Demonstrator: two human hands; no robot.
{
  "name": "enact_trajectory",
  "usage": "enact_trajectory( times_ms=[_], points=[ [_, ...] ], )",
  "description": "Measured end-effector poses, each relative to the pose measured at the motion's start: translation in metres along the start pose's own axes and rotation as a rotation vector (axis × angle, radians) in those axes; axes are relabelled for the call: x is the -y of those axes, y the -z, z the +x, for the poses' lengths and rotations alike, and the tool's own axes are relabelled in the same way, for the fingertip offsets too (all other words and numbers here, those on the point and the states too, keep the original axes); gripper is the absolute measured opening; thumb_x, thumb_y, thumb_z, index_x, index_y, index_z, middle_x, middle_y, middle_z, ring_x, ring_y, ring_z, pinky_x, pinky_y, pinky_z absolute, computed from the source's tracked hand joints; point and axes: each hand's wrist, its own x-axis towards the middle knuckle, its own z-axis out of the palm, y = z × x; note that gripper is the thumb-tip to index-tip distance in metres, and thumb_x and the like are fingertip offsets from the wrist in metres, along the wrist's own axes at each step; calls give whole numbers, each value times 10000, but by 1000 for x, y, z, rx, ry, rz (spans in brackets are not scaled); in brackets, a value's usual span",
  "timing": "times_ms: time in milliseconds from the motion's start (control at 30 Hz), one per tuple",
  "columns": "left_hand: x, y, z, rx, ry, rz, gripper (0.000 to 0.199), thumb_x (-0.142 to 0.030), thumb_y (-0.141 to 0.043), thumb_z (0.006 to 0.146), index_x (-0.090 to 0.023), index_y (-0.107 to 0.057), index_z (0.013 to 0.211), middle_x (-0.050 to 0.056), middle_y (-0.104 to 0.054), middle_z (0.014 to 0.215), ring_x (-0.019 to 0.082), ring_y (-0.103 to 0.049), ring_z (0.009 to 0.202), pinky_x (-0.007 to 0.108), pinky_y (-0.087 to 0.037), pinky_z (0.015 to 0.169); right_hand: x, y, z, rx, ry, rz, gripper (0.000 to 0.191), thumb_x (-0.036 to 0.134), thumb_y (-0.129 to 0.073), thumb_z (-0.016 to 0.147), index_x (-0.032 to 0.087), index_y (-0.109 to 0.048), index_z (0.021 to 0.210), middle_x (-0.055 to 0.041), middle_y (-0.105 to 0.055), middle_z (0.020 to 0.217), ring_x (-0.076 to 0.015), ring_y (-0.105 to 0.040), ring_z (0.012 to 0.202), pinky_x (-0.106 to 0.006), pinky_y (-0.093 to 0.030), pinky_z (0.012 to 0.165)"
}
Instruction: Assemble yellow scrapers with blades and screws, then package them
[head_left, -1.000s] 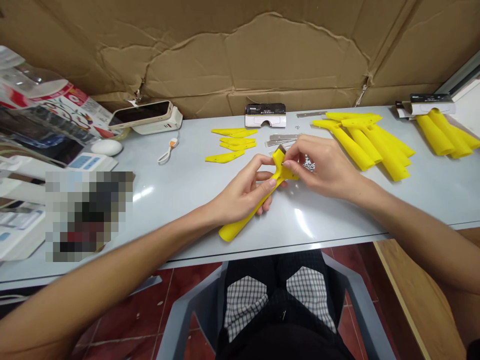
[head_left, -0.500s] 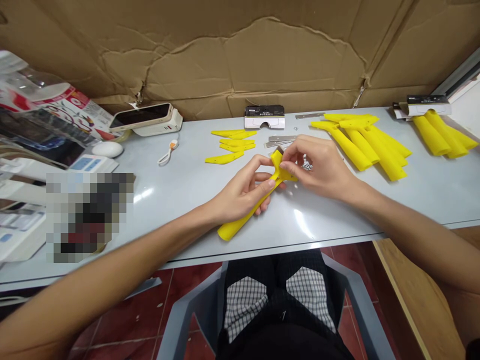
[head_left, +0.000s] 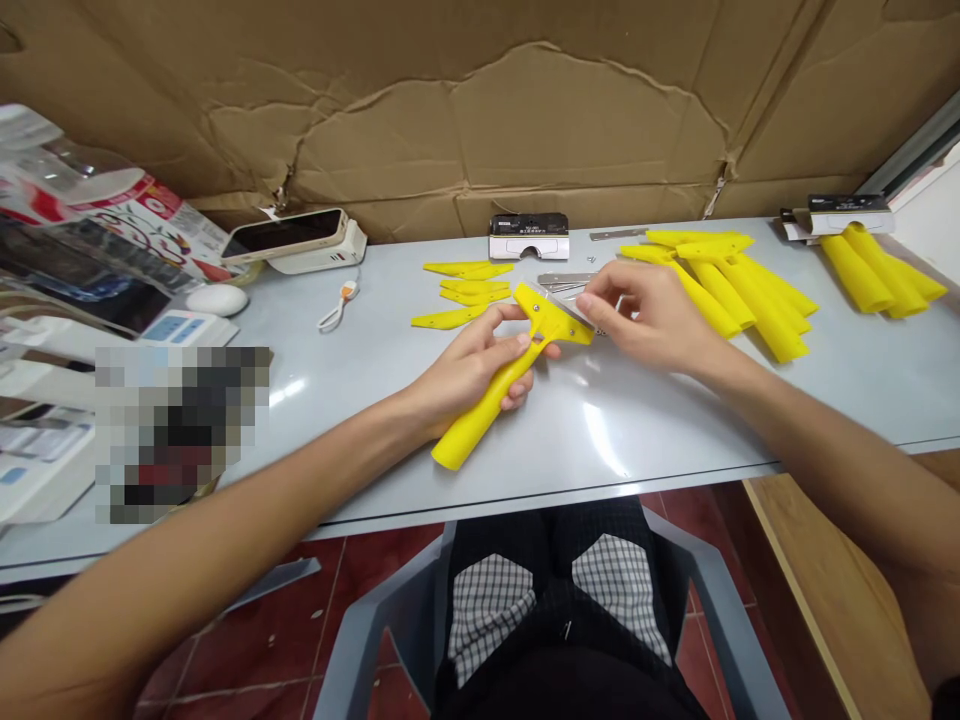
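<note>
A yellow scraper (head_left: 484, 413) lies tilted in my left hand (head_left: 480, 365), which is closed around the upper handle. Its wide head faces up and shows two screws, with a metal blade (head_left: 561, 303) along the far edge. My right hand (head_left: 645, 315) is closed at the right end of that edge, thumb and forefinger pinched on the scraper. Behind the hands are loose metal blades (head_left: 564, 281) and a tiny screw (head_left: 592, 260). Several yellow head pieces (head_left: 450, 317) lie to the left of these.
Several yellow scraper handles (head_left: 769, 310) are piled to the right. Farther right, more stand by black-and-white card sleeves (head_left: 851, 215); another sleeve (head_left: 529, 237) is at the back. A phone (head_left: 289, 237), short cable (head_left: 337, 308), white mouse (head_left: 217, 299) and bottle (head_left: 112, 190) are at left. Cardboard (head_left: 480, 120) backs the table.
The scraper has turned over in my left hand, so its head with the two screws now faces up. My right hand has shifted slightly right, from over the head to its blade end.
</note>
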Motion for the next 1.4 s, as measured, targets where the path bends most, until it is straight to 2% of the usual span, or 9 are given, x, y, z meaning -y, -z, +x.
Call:
enact_trajectory(
  times_ms=[133, 267, 367, 467, 667, 833, 967, 1200, 1400],
  points=[
    [-1, 5, 4, 7, 36, -114, 352, -235, -710, 993, -257, -487, 1265, 90, -797, 1137, 76, -577, 503, 228, -442, 448, -10, 36, 7, -14, -50, -286, 291, 505, -678, 1007, 268, -737, 849, -67, -766, 853, -269, -681, 802, -449, -518, 769],
    [-1, 6, 4, 24, 44, -106, 400, -260, -738, 984, -271, -478, 1287, 96, -802, 1189, 90, -603, 527, 239, -457, 454, -32, 67, 12, 157, -100, -506, 258, 478, -676, 1002, 255, -791, 940, -118, -801, 961, -326, -710, 896, -495, -506, 820],
    [-2, 6, 3, 27, 50, -93, 396, -264, -734, 989, -270, -472, 1286, 101, -808, 1207, 93, -618, 546, 234, -464, 463, -45, 77, 13, 274, -160, -565, 329, 531, -727, 982, 221, -812, 1050, -144, -805, 1013, -316, -712, 910, -484, -504, 792],
    [-3, 6, 3, 42, 63, -87, 384, -260, -719, 999, -266, -461, 1284, 110, -814, 1212, 100, -634, 561, 232, -478, 471, -49, 78, 13, 345, -184, -584, 358, 540, -739, 976, 218, -819, 1109, -134, -798, 1006, -311, -713, 910, -480, -507, 783],
    [-4, 7, 2, 70, 70, -46, 292, -236, -644, 1059, -262, -431, 1257, 117, -822, 1202, 116, -680, 588, 246, -526, 498, -56, 73, 13, 388, -250, -565, 339, 443, -770, 919, 250, -840, 1189, -123, -807, 1079, -336, -714, 952, -513, -544, 818],
    [-1, 5, 1, 103, 16, 77, 218, -252, -596, 1106, -233, -438, 1255, 135, -823, 1177, 161, -758, 719, 326, -629, 663, -63, 69, 13, 390, -272, -549, 398, 472, -767, 920, 261, -830, 1252, -117, -812, 1102, -317, -712, 932, -485, -550, 794],
    [3, 6, 0, 155, -22, 165, 170, -277, -574, 1127, -214, -462, 1238, 147, -828, 1160, 186, -785, 838, 363, -642, 778, -63, 65, 12, 398, -223, -547, 313, 394, -722, 925, 273, -836, 1190, -90, -810, 1031, -281, -707, 852, -455, -544, 751],
    [1, 6, -1, 172, -12, 191, 145, -267, -556, 1138, -210, -470, 1240, 148, -827, 1171, 178, -775, 860, 344, -632, 764, -62, 63, 11, 394, -189, -567, 160, 323, -717, 894, 285, -812, 1017, -72, -764, 882, -275, -658, 757, -462, -521, 720],
    [1, 5, -1, 142, -1, 177, 172, -266, -571, 1128, -214, -468, 1256, 150, -822, 1160, 164, -749, 792, 338, -625, 734, -43, 65, 9, 289, -74, -430, 112, 316, -739, 892, 275, -754, 994, -77, -775, 973, -291, -688, 863, -474, -533, 786]
  ],
)
